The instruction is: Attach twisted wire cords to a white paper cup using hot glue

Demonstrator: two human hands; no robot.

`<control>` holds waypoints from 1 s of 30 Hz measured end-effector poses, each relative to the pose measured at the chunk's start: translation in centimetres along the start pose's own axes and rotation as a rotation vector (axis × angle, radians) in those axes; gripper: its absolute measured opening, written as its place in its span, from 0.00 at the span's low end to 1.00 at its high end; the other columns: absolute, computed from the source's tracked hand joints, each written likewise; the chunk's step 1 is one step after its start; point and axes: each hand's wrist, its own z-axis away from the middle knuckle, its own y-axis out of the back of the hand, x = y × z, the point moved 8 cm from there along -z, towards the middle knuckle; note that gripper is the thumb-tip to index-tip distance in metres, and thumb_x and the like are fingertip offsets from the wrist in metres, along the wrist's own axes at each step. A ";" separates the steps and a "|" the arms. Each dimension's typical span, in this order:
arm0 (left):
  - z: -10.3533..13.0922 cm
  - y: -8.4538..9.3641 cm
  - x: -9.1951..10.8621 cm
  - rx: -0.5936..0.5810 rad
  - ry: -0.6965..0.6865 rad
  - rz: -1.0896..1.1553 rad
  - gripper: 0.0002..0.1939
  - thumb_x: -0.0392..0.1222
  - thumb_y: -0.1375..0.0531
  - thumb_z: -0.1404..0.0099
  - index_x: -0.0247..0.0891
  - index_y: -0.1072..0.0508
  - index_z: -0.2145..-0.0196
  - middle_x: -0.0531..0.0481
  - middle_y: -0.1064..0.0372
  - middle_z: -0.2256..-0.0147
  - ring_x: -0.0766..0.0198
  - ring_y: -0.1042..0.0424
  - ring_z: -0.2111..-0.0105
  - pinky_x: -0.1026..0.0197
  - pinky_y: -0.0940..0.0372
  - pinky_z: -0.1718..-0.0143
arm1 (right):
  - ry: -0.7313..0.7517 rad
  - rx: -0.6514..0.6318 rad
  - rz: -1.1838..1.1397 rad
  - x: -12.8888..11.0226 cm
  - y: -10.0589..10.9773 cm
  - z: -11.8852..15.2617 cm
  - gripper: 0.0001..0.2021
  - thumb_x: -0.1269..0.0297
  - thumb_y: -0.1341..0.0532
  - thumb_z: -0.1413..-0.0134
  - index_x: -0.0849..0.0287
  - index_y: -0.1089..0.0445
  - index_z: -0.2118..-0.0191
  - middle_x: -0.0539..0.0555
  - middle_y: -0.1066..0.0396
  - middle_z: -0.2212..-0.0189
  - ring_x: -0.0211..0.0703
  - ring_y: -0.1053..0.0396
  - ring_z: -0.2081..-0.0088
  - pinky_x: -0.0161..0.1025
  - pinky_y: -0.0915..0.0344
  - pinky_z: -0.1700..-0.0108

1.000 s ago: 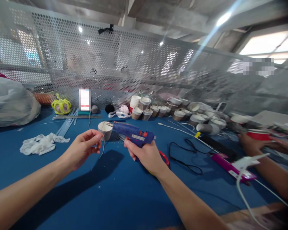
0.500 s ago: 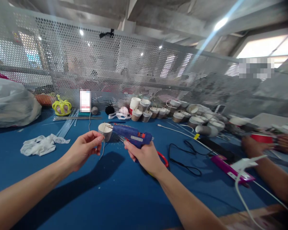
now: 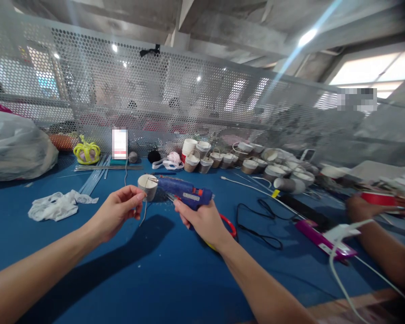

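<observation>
My left hand (image 3: pixel 123 209) pinches a thin grey cord (image 3: pixel 144 215), whose loose end hangs below the fingers. Wrapped round the handle of a blue glue gun (image 3: pixel 184 191) is my right hand (image 3: pixel 202 220). The gun's nozzle points left, close to my left fingertips and in front of the rim of a small pale cup (image 3: pixel 147 187). That cup stands on the blue table (image 3: pixel 148 288). Whether the nozzle touches the cord cannot be made out. Red and yellow handles (image 3: pixel 228 225) show partly behind my right hand.
Several grey-wrapped cups (image 3: pixel 249 165) stand along the mesh screen (image 3: pixel 195 99). White lace (image 3: pixel 56 206) and clear sticks (image 3: pixel 93 175) lie left. A purple device (image 3: pixel 324 239) and cables lie right. Another person's hands hold a red-banded object (image 3: pixel 378 199) at far right.
My hands, the cord and the glue gun look nearly the same as before. At far right, the other person's hands and the red-banded object have shifted slightly right and down.
</observation>
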 end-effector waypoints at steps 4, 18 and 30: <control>0.0 0.0 0.0 -0.011 -0.008 0.010 0.07 0.42 0.40 0.46 0.36 0.34 0.73 0.56 0.39 0.79 0.73 0.41 0.80 0.69 0.43 0.78 | -0.023 -0.006 -0.019 -0.1 -0.1 0.1 0.13 0.60 0.43 0.54 0.61 0.38 0.82 0.46 0.42 0.91 0.31 0.43 0.87 0.32 0.43 0.82; 0.4 -0.8 -0.3 -0.072 0.026 0.016 0.08 0.43 0.40 0.46 0.35 0.34 0.73 0.56 0.41 0.80 0.72 0.41 0.80 0.67 0.42 0.78 | -0.167 -0.101 -0.393 1.7 -1.3 -0.4 0.11 0.62 0.41 0.56 0.63 0.38 0.81 0.44 0.44 0.93 0.28 0.48 0.90 0.29 0.51 0.87; 0.1 -0.5 0.2 -0.043 -0.032 0.025 0.07 0.42 0.40 0.46 0.36 0.34 0.73 0.56 0.40 0.78 0.73 0.41 0.79 0.69 0.41 0.78 | -0.226 -0.114 -0.445 1.9 -1.3 -0.6 0.11 0.62 0.41 0.56 0.63 0.38 0.82 0.44 0.45 0.93 0.28 0.49 0.89 0.28 0.51 0.87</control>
